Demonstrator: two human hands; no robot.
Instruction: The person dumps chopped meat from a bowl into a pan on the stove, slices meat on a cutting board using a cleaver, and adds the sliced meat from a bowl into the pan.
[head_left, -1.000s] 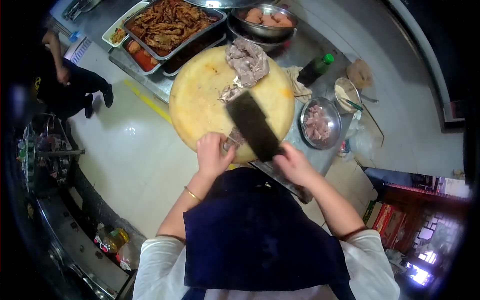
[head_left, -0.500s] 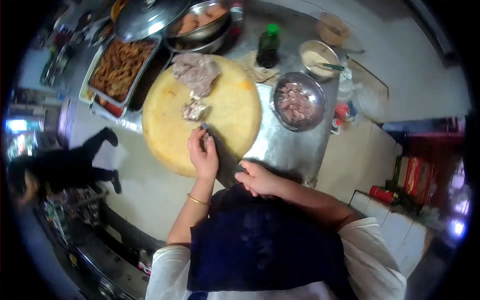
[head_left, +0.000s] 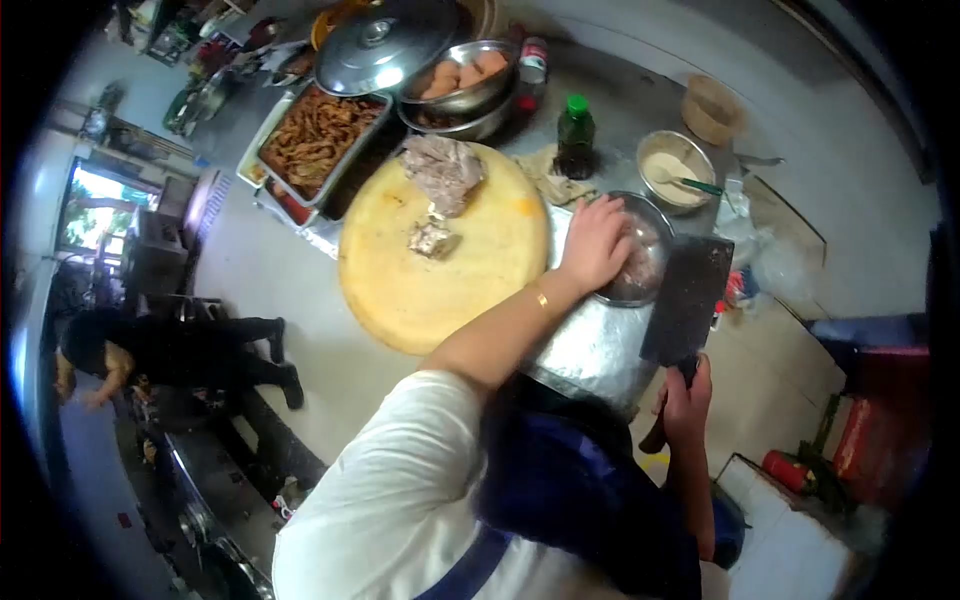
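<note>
My left hand [head_left: 597,245] is palm down over the near-left side of a metal bowl [head_left: 655,222] of chopped meat [head_left: 642,268]. Its fingers are stretched out, and nothing shows in them; the underside is hidden. In my right hand [head_left: 688,400] is the handle of a broad dark cleaver [head_left: 690,300], its blade pointing up just right of the bowl. On the round yellow chopping board [head_left: 390,290] lie a large piece of cooked meat [head_left: 443,175] and a smaller chunk [head_left: 432,240].
Behind the board stand a tray of browned meat [head_left: 325,140], a metal lid [head_left: 385,50] and a bowl of orange-brown pieces [head_left: 465,78]. A green-capped bottle [head_left: 575,140] and a bowl of pale powder [head_left: 675,165] stand beyond the meat bowl. Another person [head_left: 190,345] is at the left.
My left hand has moved right from the board to the meat bowl. The cleaver has swung from the board's near edge to the bowl's right, still in my right hand.
</note>
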